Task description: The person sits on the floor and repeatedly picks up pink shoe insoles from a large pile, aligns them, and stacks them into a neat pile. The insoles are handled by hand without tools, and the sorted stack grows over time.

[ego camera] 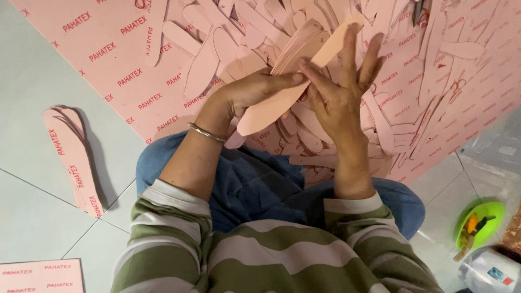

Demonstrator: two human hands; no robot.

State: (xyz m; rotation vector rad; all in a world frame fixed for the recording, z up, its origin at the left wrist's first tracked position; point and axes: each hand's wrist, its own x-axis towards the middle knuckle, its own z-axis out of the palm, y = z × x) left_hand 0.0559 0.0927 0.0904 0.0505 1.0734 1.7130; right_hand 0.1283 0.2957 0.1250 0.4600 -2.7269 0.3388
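Single head-worn view; looks steeply down from above person's own chest; close on both hands at frame centre; lap and striped sleeves near; pink sheet (108, 59) on tiled floor (32, 217) far; green bowl (480, 222) at right edge.

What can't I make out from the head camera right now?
- How many pink cutouts are in the held stack: their edges blur together and the left hand and right hand cover the middle.
- Contents of the green bowl: too small to identify.
- White object at bottom right: cut off by the frame edge.
- Person's legs: mostly hidden under the striped sleeves.
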